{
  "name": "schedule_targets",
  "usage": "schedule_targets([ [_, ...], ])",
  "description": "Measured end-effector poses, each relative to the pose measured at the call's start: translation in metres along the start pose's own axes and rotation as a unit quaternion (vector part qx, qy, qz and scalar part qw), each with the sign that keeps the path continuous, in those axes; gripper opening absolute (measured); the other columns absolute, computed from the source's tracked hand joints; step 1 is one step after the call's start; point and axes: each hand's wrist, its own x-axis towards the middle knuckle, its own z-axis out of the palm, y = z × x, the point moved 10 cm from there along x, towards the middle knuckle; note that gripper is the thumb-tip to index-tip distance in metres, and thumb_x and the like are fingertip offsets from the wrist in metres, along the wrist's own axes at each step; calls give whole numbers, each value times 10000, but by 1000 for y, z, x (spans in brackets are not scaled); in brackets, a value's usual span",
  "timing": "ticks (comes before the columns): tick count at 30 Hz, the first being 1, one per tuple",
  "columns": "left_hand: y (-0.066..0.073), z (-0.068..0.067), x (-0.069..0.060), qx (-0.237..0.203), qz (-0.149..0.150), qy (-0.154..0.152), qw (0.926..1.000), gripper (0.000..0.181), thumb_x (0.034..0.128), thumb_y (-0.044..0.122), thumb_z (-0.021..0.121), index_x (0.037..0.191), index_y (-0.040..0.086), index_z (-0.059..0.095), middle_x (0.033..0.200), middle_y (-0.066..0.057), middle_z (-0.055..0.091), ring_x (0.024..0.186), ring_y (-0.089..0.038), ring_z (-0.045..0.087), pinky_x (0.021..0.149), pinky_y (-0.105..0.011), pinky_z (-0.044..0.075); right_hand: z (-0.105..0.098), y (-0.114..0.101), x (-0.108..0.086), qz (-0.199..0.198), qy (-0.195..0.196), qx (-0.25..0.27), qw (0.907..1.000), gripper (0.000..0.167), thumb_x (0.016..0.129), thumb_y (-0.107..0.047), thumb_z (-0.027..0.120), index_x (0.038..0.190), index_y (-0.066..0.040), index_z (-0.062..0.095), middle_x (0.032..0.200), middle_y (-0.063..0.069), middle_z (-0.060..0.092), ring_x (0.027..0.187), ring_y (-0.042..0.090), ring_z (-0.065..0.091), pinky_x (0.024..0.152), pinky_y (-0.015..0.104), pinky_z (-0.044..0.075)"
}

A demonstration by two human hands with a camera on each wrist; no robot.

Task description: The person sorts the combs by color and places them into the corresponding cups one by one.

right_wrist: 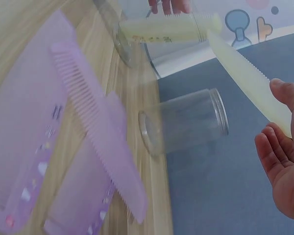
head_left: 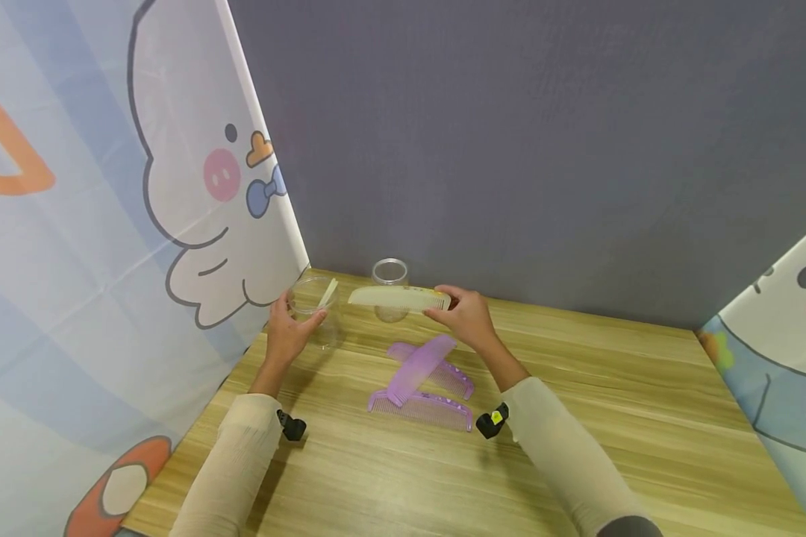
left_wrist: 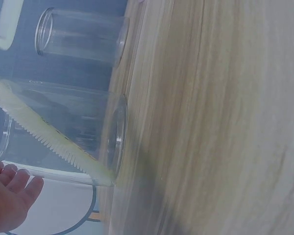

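Observation:
My left hand (head_left: pixel 290 332) grips the near side of a clear jar (head_left: pixel 325 328), fingers round its wall. Inside that jar a pale yellow comb (left_wrist: pixel 54 137) leans slantwise, its upper end above the rim in the head view. My right hand (head_left: pixel 469 317) pinches one end of a second pale yellow comb (head_left: pixel 396 298), held roughly level in the air. The free end of this comb points left, towards the jar; in the right wrist view it overlaps the first comb's top, and whether they touch I cannot tell.
A second clear jar (head_left: pixel 390 272) stands behind the held comb, near the grey back wall (head_left: pixel 510 149). Several purple combs (head_left: pixel 419 369) lie crossed on the wooden table (head_left: pixel 611 418) between my forearms. A printed cloth (head_left: pixel 195 149) hangs along the left side.

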Motion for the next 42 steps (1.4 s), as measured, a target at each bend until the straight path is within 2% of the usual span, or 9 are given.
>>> schedule_targets([
  [7,-1,1,0,15,-33,-57,10000,950,832,425,833,1503,-50,356,1422,-298,426,1315,-449,444,1084,-580,434,13,-17,12,-9,49,128,9999,555,837,-352,837,1292,-67,699,724,66,680,599,137,537,536,264,426],
  [15,0,1,-1,44,-41,-56,10000,954,837,400,834,1515,-57,342,1424,-301,429,1305,-448,454,1080,-569,448,25,-34,25,-171,131,-4,9998,497,825,-349,845,1233,-87,734,736,57,706,577,120,545,546,254,441],
  [22,1,2,-2,127,-98,-96,9998,977,846,396,826,1547,-42,304,1439,-296,424,1310,-453,463,1079,-565,458,34,-47,34,-227,16,-177,9996,542,839,-359,837,1293,-96,699,733,46,694,597,119,559,597,266,468],
  [29,2,1,-2,74,-115,-115,9998,976,849,392,823,1551,-39,299,1458,-298,409,1329,-461,452,1089,-567,454,47,-68,41,-341,-92,16,9994,583,854,-329,828,1361,-99,654,759,48,682,636,139,584,607,266,484],
  [34,1,-1,-2,61,-97,-100,9999,980,847,392,826,1551,-39,298,1461,-295,403,1332,-461,449,1089,-568,453,55,-88,44,-413,-22,286,9987,612,864,-296,822,1398,-82,615,896,69,705,835,200,707,724,308,581],
  [37,0,-1,-2,43,-73,-68,9999,974,842,386,833,1542,-46,310,1451,-298,411,1320,-462,454,1081,-570,458,60,-100,45,-483,-182,668,9964,639,893,-260,796,1449,-56,555,1054,107,740,962,237,725,834,348,608],
  [39,0,1,-1,16,-44,-55,10000,974,839,384,837,1540,-46,315,1451,-297,412,1319,-461,457,1077,-572,461,67,-105,43,-580,-493,887,9932,675,930,-248,760,1510,-54,474,1202,126,724,1043,247,710,902,356,598],
  [42,-1,3,-1,-24,-18,-58,10000,975,837,381,840,1542,-41,315,1453,-294,413,1322,-457,457,1076,-572,461,80,-107,38,-719,-1128,1069,9852,741,980,-261,698,1594,-86,322,1420,121,622,1184,278,656,987,382,566],
])
